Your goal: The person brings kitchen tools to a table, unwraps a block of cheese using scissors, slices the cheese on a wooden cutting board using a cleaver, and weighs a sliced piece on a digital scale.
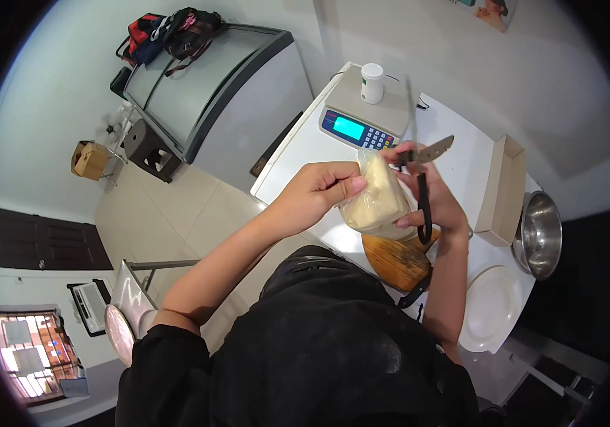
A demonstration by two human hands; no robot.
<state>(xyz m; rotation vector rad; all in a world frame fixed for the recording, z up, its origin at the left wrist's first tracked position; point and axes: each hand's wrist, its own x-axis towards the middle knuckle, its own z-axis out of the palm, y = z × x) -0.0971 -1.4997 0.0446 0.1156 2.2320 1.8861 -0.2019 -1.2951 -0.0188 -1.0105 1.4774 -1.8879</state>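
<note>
My left hand (319, 192) pinches the upper edge of a clear plastic bag (376, 196) with a pale yellow block inside; its exact kind I cannot make out. My right hand (442, 203) is closed around a pair of black-handled scissors (424, 203), whose blades are spread apart and point away from the bag. The right thumb and fingers also touch the side of the bag. Both hands hold it up in front of my body, over the white table (454, 117). Below the bag lies a wooden board (397, 262), with a black-handled utensil (415, 292) beside it.
A digital scale (355, 128) bearing a white container (372, 84) stands at the table's back. To the right are an open cardboard box (498, 192), a steel bowl (538, 235) and a white oval plate (490, 309). A chest freezer (248, 107) with bags on top stands at the left.
</note>
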